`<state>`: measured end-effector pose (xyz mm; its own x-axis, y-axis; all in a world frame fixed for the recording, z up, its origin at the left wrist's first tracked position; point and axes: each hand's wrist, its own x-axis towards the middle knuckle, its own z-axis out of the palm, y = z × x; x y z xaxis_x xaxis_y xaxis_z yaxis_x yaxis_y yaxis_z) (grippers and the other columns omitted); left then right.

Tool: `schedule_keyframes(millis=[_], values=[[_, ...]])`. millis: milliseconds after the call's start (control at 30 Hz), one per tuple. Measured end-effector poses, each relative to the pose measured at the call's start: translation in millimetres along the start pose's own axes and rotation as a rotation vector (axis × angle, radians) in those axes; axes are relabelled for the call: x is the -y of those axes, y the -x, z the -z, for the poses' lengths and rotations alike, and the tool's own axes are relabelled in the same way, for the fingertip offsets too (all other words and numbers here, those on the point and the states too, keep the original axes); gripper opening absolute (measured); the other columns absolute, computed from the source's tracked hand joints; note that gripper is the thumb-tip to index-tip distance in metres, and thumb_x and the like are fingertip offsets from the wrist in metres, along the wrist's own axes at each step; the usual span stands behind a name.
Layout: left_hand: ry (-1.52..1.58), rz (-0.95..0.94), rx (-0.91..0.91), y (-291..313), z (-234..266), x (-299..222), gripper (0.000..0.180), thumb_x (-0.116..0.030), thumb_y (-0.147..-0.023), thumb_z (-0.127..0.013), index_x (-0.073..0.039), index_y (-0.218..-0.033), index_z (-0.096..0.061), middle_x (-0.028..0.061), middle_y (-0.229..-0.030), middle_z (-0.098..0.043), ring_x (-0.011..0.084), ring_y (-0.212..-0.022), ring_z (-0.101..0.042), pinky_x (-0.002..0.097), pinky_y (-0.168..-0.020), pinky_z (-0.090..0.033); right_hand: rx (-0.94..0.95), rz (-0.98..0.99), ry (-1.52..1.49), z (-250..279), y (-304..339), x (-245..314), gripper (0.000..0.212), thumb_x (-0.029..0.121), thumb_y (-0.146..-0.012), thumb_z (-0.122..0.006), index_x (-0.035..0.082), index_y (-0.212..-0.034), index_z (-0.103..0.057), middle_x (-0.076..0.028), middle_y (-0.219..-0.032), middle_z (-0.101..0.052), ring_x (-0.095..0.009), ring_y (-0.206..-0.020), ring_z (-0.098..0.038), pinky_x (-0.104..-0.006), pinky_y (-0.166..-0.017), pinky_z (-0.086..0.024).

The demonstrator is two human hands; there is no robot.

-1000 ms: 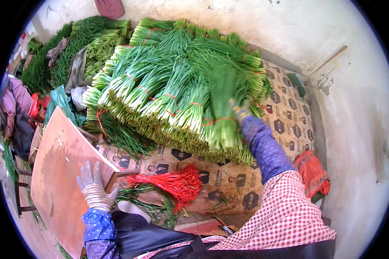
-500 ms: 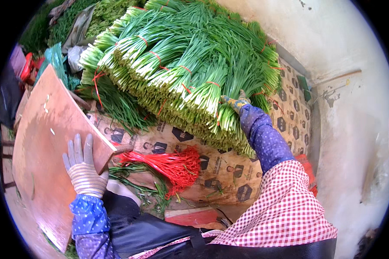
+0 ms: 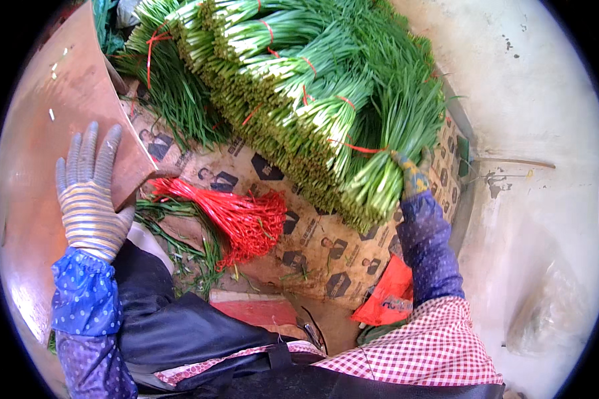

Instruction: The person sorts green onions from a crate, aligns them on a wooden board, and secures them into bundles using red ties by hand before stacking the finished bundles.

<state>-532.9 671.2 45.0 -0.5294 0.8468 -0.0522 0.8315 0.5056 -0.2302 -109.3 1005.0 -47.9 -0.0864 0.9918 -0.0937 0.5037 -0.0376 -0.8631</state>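
Note:
My left hand (image 3: pixel 88 189), in a striped glove with grey fingers, lies flat on a reddish-brown board (image 3: pixel 30 149), fingers stretched out. My right hand (image 3: pixel 414 176), in a patterned glove, is closed on the right side of a bundle of garlic chives (image 3: pixel 374 185), close to its red tie; some of its fingers are hidden by leaves. This bundle lies at the near right end of a large heap of chives (image 3: pixel 313 60), pale cut ends toward me and green leaves pointing away. Red ties circle several bundles.
A bunch of red ties (image 3: pixel 236 216) lies on the printed floor sheet (image 3: pixel 306 256), beside loose green leaves (image 3: pixel 203 223). A red bag (image 3: pixel 387 292) is near my right forearm. The pale wall (image 3: pixel 539 219) bounds the right side, with a clear plastic bag (image 3: pixel 549 316) against it.
The view has shifted, bringing the heap nearer. My right hand has moved to the bundle's right side, and this bundle now stands out at the heap's edge. My left hand remains on the board.

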Motion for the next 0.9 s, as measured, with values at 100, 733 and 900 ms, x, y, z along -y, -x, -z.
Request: schedule_keyframes(millis=[100,733,900], values=[[0.005,-0.032,-0.044,-1,-3,4,0.099,-0.021,-0.052,-0.081,-0.019,-0.139,-0.033,0.0111,-0.144,-0.030,0.0348,-0.131,-0.030,0.0510,-0.107,-0.024,-0.060,-0.218,0.249,-45,-21,3,0.083,0.019,-0.071,-0.074,0.011,-0.139,-0.028,-0.026,-0.123,-0.048,-0.033,-0.112,-0.049,-0.0372,-0.096,-0.041],[0.029,-0.033,-0.099,-4,-12,1,0.098,-0.018,-0.056,-0.079,-0.027,-0.140,-0.030,0.0080,-0.145,-0.030,0.0319,-0.133,-0.030,0.0492,-0.108,-0.025,0.447,0.486,0.429,-65,195,-90,0.027,0.019,-0.084,-0.061,0.002,-0.105,-0.058,-0.013,-0.099,-0.059,-0.024,-0.093,-0.058,-0.0394,-0.081,-0.048],[0.052,-0.074,-0.164,-9,-19,0,0.096,-0.018,-0.057,-0.078,-0.027,-0.141,-0.030,0.0089,-0.144,-0.033,0.0331,-0.132,-0.031,0.0483,-0.106,-0.028,0.581,-0.640,0.085,-105,252,-219,0.027,0.010,-0.087,-0.059,0.006,-0.113,-0.053,-0.007,-0.096,-0.062,-0.023,-0.087,-0.060,-0.0359,-0.075,-0.051]])
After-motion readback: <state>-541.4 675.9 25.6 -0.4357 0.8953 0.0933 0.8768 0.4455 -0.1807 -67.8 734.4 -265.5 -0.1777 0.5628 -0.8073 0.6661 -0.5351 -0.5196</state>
